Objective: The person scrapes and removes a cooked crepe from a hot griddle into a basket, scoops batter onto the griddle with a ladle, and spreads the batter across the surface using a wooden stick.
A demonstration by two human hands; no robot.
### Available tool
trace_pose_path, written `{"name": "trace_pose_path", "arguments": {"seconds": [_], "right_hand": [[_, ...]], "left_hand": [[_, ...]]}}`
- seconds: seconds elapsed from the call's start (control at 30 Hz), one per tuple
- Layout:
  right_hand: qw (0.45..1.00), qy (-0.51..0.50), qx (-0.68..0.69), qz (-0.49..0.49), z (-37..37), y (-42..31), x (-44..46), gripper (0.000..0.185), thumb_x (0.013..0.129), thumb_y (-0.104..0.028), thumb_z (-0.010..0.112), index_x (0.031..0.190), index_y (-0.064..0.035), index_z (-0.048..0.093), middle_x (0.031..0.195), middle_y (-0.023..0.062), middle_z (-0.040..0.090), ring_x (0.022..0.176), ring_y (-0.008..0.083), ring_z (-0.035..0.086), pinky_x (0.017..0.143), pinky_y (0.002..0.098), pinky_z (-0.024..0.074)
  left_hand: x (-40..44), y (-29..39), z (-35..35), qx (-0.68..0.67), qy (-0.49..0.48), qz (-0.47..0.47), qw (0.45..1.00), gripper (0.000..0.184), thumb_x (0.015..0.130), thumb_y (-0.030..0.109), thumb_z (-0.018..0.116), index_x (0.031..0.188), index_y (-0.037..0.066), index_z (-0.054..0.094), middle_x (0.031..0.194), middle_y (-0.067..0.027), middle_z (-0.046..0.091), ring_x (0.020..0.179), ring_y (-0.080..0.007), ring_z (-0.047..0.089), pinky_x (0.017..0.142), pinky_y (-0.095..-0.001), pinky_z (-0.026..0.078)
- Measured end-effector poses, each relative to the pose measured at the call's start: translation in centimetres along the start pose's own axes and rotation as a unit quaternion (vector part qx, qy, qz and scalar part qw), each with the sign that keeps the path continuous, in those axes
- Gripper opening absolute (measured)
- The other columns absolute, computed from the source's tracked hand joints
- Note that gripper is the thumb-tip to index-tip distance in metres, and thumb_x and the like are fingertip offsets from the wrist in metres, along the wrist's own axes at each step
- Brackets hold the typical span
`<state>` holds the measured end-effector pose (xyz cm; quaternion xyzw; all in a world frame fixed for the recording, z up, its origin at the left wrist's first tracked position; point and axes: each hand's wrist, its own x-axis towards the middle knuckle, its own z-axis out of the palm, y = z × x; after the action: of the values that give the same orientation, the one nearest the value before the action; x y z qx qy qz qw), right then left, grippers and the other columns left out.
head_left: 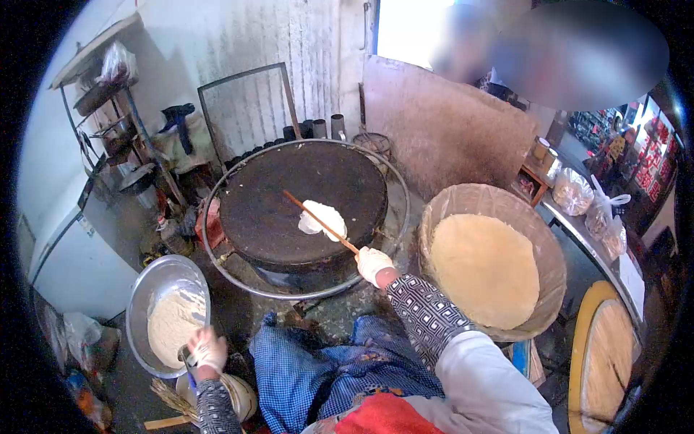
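Note:
In a white glove, my right hand (374,264) is closed round the near end of a thin wooden stick (318,220). The stick slants over a pool of white batter (327,221) on the large round black griddle (303,188). My left hand (210,349), also gloved and slightly blurred, is at the near right rim of a metal bowl (136,318). Its fingers are curled round a dark, handle-like object (186,356) whose kind I cannot make out. Pale thick batter (172,318) partly fills that bowl.
A metal ring (406,210) surrounds the griddle. To the right stands a wide, lined basket (549,318) holding a stack of thin round flatbreads (484,271). A white bucket (244,398) and a straw brush (172,396) are below the bowl. Bagged food (572,192) lies on the right counter.

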<state>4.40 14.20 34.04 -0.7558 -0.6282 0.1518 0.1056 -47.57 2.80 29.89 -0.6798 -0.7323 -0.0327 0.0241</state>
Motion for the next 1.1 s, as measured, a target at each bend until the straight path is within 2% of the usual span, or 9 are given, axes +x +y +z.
{"name": "trace_pose_path", "arguments": {"seconds": [0.1,0.13,0.2,0.23,0.3,0.53,0.73,0.8,1.1], "right_hand": [[0.998,-0.042,-0.005,-0.055,-2.4,-3.6,-3.9,0.037,0.097,-0.032,0.046,0.102,0.0,0.064,0.095,0.0229,0.069,0.089,0.0393,0.067,0.08,0.0482,0.0528],[0.991,-0.053,-0.044,-0.112,-1.3,-3.6,-4.5,0.035,0.096,-0.029,0.047,0.105,0.0011,0.063,0.095,0.0234,0.069,0.09,0.0395,0.067,0.081,0.0477,0.0527],[0.981,-0.057,-0.13,-0.134,1.0,-1.1,-3.0,0.035,0.097,-0.03,0.046,0.105,0.001,0.059,0.09,0.0251,0.068,0.086,0.0399,0.067,0.078,0.0497,0.0522],[0.966,-0.037,-0.205,-0.156,2.1,1.1,-1.2,0.035,0.098,-0.032,0.044,0.103,0.0004,0.058,0.085,0.0264,0.067,0.084,0.0404,0.066,0.076,0.0513,0.0517],[0.997,0.064,-0.03,-0.038,1.0,1.0,-1.6,0.035,0.098,-0.033,0.045,0.103,-0.0002,0.058,0.086,0.0276,0.066,0.085,0.0423,0.066,0.078,0.0524,0.0506],[0.994,0.051,-0.091,-0.032,0.5,2.4,-2.1,0.036,0.098,-0.034,0.044,0.103,-0.0004,0.054,0.089,0.0284,0.066,0.086,0.0444,0.065,0.079,0.0526,0.0505],[0.942,0.017,-0.296,-0.16,2.8,3.3,0.4,0.034,0.1,-0.034,0.042,0.105,-0.0029,0.055,0.087,0.0232,0.068,0.082,0.0404,0.067,0.073,0.0507,0.0525],[0.986,0.077,-0.138,-0.048,1.1,3.6,1.3,0.034,0.099,-0.034,0.044,0.106,-0.0031,0.056,0.086,0.0242,0.068,0.083,0.0414,0.067,0.075,0.0501,0.0524],[0.971,0.136,-0.174,-0.088,2.0,6.1,4.0,0.033,0.097,-0.035,0.047,0.094,-0.0023,0.051,0.079,0.0234,0.067,0.077,0.0413,0.066,0.069,0.0498,0.053]], "left_hand": [[1.1,14.8,-8.7,-0.054,-0.059,0.119,0.99,0.034,0.075,0.029,0.069,0.102,0.008,0.065,0.106,-0.0107,0.064,0.113,-0.0298,0.052,0.097,-0.051,0.035],[0.8,17.3,-5.5,-0.101,0.121,0.205,0.966,0.033,0.075,0.028,0.068,0.102,0.009,0.065,0.106,-0.0102,0.063,0.114,-0.0283,0.052,0.099,-0.0505,0.034],[1.2,22.9,-3.6,-0.073,0.089,0.242,0.963,0.045,0.082,0.034,0.066,0.117,0.007,0.059,0.121,-0.009,0.059,0.122,-0.0291,0.046,0.102,-0.0504,0.032],[1.5,25.3,-4.4,-0.073,-0.032,0.222,0.972,0.048,0.084,0.036,0.063,0.121,0.005,0.057,0.126,-0.0102,0.056,0.128,-0.029,0.042,0.106,-0.0524,0.028],[1.4,28.0,-0.3,-0.052,0.049,0.202,0.977,0.053,0.087,0.036,0.059,0.126,0.001,0.053,0.131,-0.0146,0.053,0.132,-0.0307,0.038,0.111,-0.0539,0.022],[0.7,28.4,1.1,0.044,0.033,0.181,0.982,0.05,0.096,0.015,0.033,0.142,-0.003,0.039,0.148,-0.0195,0.04,0.139,-0.035,0.034,0.115,-0.0579,0.014],[0.4,28.1,1.5,0.068,0.024,0.179,0.981,0.05,0.096,0.015,0.034,0.142,-0.005,0.038,0.149,-0.0206,0.039,0.139,-0.0358,0.035,0.116,-0.0582,0.015],[0.8,27.8,0.9,0.055,0.023,0.184,0.981,0.049,0.096,0.014,0.034,0.141,-0.006,0.039,0.147,-0.0215,0.041,0.138,-0.0366,0.037,0.115,-0.0587,0.016],[1.0,27.2,-0.3,0.065,-0.016,0.179,0.982,0.049,0.097,0.012,0.033,0.141,-0.008,0.038,0.148,-0.0235,0.039,0.139,-0.0373,0.034,0.116,-0.0589,0.014]]}}
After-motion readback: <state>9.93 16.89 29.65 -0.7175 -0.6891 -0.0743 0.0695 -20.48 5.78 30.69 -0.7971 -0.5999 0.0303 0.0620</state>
